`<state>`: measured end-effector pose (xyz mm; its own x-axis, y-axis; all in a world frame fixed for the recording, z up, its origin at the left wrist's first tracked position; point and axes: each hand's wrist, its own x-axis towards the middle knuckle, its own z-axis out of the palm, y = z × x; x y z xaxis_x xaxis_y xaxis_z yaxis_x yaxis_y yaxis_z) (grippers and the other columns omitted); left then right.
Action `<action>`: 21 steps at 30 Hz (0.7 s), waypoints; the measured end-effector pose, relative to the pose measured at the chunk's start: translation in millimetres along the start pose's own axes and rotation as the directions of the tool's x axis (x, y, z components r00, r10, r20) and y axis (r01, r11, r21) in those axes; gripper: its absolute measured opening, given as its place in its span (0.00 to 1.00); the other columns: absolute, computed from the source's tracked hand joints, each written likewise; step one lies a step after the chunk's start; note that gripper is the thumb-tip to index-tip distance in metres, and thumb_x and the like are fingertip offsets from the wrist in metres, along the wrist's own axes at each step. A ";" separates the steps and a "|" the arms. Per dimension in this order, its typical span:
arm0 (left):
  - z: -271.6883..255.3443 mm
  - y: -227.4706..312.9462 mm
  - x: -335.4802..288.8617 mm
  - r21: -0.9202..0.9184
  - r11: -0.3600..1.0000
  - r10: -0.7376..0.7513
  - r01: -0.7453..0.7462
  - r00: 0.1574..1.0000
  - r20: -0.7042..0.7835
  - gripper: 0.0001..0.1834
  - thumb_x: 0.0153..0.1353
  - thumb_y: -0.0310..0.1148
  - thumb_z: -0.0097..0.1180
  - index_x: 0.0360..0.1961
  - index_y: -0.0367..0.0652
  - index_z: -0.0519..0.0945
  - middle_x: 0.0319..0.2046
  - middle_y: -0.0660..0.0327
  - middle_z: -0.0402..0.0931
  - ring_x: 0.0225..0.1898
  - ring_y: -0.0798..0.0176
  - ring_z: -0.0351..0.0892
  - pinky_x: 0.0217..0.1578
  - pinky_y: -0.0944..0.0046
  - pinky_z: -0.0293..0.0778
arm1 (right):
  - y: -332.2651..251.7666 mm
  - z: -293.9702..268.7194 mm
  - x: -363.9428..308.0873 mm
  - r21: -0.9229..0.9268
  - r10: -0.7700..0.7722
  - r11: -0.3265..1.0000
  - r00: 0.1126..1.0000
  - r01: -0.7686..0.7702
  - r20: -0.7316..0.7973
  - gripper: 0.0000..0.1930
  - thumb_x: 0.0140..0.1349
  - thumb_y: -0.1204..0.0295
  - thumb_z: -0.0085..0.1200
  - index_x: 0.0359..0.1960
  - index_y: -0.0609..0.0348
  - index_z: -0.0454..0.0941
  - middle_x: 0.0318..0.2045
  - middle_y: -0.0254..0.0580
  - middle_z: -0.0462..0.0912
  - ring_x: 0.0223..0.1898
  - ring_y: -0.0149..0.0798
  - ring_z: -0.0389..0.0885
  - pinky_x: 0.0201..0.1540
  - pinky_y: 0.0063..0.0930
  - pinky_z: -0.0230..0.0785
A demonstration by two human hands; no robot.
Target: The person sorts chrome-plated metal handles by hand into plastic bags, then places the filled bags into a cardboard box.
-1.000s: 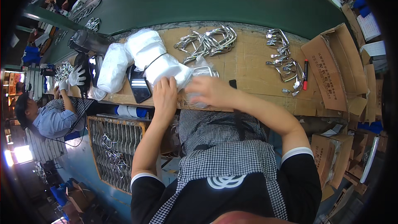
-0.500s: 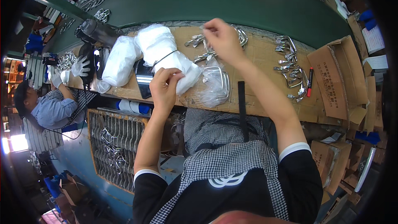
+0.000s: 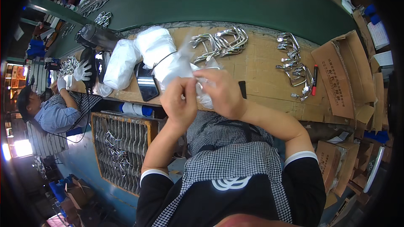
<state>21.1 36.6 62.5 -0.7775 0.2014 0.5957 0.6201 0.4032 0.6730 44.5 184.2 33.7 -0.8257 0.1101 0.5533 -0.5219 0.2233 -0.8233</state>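
In front of my body both hands meet at a thin clear plastic bag (image 3: pixel 183 62), which is partly blurred. My left hand (image 3: pixel 180 101) is closed, thumb against the fingers, at the bag's near end. My right hand (image 3: pixel 224 94) pinches the same bag from the right. Just beyond stands a white bundle of plastic bags (image 3: pixel 155 44) with a dark tie around it. Several shiny bent metal handles (image 3: pixel 223 43) lie in a group past my right hand. A wrapped piece beneath my hands is mostly hidden.
Left of the bundle lie a second white bundle (image 3: pixel 122 65) and a black phone (image 3: pixel 146 85). More metal handles (image 3: pixel 294 65), a red marker (image 3: pixel 314 80) and an open cardboard box (image 3: pixel 336 75) are at the right. A co-worker (image 3: pixel 54 109) sits far left.
My right hand has come back from the metal handles to my left hand. The clear bag now stretches up between them, and my left hand has moved slightly nearer to me.
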 end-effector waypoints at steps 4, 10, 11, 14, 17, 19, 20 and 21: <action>-3.5 9.2 -20.4 0.001 0.988 0.156 -0.156 0.987 0.037 0.04 0.57 0.18 0.61 0.29 0.39 0.80 0.19 0.58 0.73 0.17 0.60 0.72 0.19 0.64 0.66 | 3.9 -19.8 -10.1 -0.347 -0.560 0.715 0.795 0.606 0.233 0.06 0.55 0.78 0.57 0.33 0.59 0.73 0.50 0.55 0.81 0.50 0.50 0.82 0.46 0.40 0.78; -0.5 -20.6 -12.9 0.236 0.919 0.283 -0.316 0.945 0.162 0.12 0.51 0.24 0.66 0.37 0.38 0.80 0.27 0.56 0.76 0.26 0.55 0.75 0.27 0.60 0.71 | 12.6 -30.4 -26.3 -0.435 -0.482 0.675 0.803 0.596 0.352 0.08 0.48 0.74 0.60 0.27 0.59 0.73 0.41 0.46 0.81 0.42 0.44 0.81 0.39 0.37 0.78; 4.5 -28.7 0.4 0.400 0.874 0.245 -0.276 0.961 0.127 0.20 0.50 0.27 0.67 0.46 0.36 0.78 0.36 0.52 0.76 0.37 0.51 0.76 0.36 0.56 0.71 | 13.5 -27.2 -23.7 -0.453 -0.381 0.704 0.829 0.547 0.408 0.08 0.47 0.74 0.60 0.28 0.59 0.74 0.37 0.44 0.79 0.39 0.44 0.80 0.38 0.37 0.77; 9.5 -70.8 2.0 0.544 0.817 0.052 -0.191 0.964 0.260 0.22 0.49 0.28 0.69 0.45 0.36 0.75 0.40 0.48 0.75 0.44 0.45 0.74 0.43 0.50 0.70 | 35.4 -17.1 -20.6 -0.399 -0.194 0.788 0.803 0.470 0.563 0.09 0.48 0.72 0.59 0.31 0.59 0.77 0.35 0.42 0.77 0.35 0.44 0.78 0.37 0.37 0.74; 7.1 -105.6 -18.4 0.571 0.773 -0.095 -0.276 0.840 0.534 0.22 0.46 0.31 0.71 0.41 0.38 0.75 0.38 0.50 0.76 0.42 0.44 0.77 0.40 0.50 0.72 | 47.0 -5.7 0.5 -0.209 -0.098 0.931 0.758 0.298 0.645 0.09 0.53 0.73 0.58 0.36 0.60 0.79 0.35 0.43 0.78 0.35 0.47 0.78 0.41 0.40 0.72; 3.0 -101.3 -24.0 0.524 0.840 -0.191 -0.139 0.829 0.525 0.22 0.45 0.32 0.72 0.40 0.41 0.75 0.36 0.52 0.76 0.39 0.45 0.79 0.37 0.51 0.74 | 77.7 -4.3 25.3 -0.348 -0.082 0.904 0.900 0.248 0.427 0.07 0.57 0.75 0.55 0.37 0.61 0.79 0.34 0.45 0.79 0.37 0.50 0.79 0.42 0.43 0.72; 0.6 -106.8 -26.8 0.511 0.848 -0.141 -0.138 0.872 0.470 0.21 0.45 0.32 0.72 0.38 0.40 0.75 0.32 0.52 0.78 0.33 0.46 0.80 0.33 0.51 0.74 | 90.8 -1.6 38.6 -0.444 -0.008 0.876 0.926 0.188 0.377 0.07 0.58 0.76 0.54 0.37 0.60 0.80 0.33 0.46 0.80 0.38 0.51 0.80 0.42 0.44 0.73; 1.1 -109.9 -28.7 0.511 0.848 -0.137 -0.141 0.874 0.467 0.21 0.45 0.32 0.72 0.38 0.40 0.75 0.32 0.52 0.78 0.33 0.46 0.80 0.33 0.51 0.74 | 102.4 -1.1 50.9 -0.534 0.061 0.836 0.948 0.123 0.313 0.07 0.58 0.76 0.52 0.36 0.58 0.81 0.32 0.48 0.81 0.40 0.51 0.80 0.43 0.45 0.74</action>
<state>-24.8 -12.5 -29.0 -0.8130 0.5377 0.2234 0.5815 0.7700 0.2626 -50.8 213.7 -22.3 -0.8812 -0.1856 0.4347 -0.4237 0.7178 -0.5524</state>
